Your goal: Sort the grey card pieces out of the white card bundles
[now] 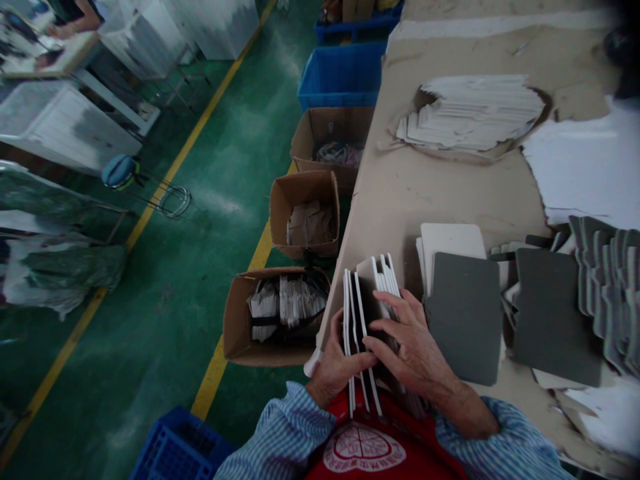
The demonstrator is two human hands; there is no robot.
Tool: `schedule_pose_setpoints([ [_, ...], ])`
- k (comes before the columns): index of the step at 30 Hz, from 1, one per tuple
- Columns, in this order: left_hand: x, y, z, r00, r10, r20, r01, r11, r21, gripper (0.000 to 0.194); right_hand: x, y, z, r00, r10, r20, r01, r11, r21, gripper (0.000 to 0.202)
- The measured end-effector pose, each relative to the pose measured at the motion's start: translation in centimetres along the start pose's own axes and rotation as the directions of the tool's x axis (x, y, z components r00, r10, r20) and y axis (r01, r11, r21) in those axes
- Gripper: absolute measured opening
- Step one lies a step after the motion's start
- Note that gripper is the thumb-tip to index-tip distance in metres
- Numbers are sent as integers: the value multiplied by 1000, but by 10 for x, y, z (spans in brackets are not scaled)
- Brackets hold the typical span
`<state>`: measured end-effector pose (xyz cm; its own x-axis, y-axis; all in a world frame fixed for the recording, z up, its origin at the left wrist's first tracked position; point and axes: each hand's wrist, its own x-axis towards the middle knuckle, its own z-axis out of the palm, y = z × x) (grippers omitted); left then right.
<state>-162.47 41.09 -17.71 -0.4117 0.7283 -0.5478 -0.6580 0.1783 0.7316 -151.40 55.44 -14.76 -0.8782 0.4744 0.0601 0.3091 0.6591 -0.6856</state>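
Several thin panels [355, 313] with white edges and dark faces stand on edge at the table's near left edge, against a red apron. My left hand [337, 363] is wrapped round their left side, thumb across the near edges. My right hand [413, 340] rests on the right part of the group, its fingers spread over the panels' edges, some touching a second bunch of white-edged panels [385, 273]. Just right of my right hand lies a dark grey panel [466, 313] on white ones [450, 240]. Another dark grey panel [555, 317] lies farther right.
Fanned grey panels [607, 280] and a stack of pale sheets [475, 113] lie on the table [400, 193]. Cardboard boxes [235, 320] and a blue bin [345, 70] line its left side. A stool [120, 172] and a person's arm [83, 20] are across the aisle.
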Motion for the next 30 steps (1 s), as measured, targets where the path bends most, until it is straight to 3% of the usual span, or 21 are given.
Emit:
schedule_pose_setpoints([
  [4, -4, 2, 0, 999, -8, 42, 11, 998, -62, 84, -2, 4, -1, 1000, 5, -8, -5, 1000, 1, 22],
  [10, -5, 1, 1, 1000, 7, 17, -7, 1000, -18, 81, -3, 7, -1, 1000, -1, -1, 1, 1000, 13, 21],
  [30, -8, 2, -1, 994, -107, 10, 107, 977, -185, 88, 2, 0, 1, 999, 31, 32, -34, 995, 94, 16],
])
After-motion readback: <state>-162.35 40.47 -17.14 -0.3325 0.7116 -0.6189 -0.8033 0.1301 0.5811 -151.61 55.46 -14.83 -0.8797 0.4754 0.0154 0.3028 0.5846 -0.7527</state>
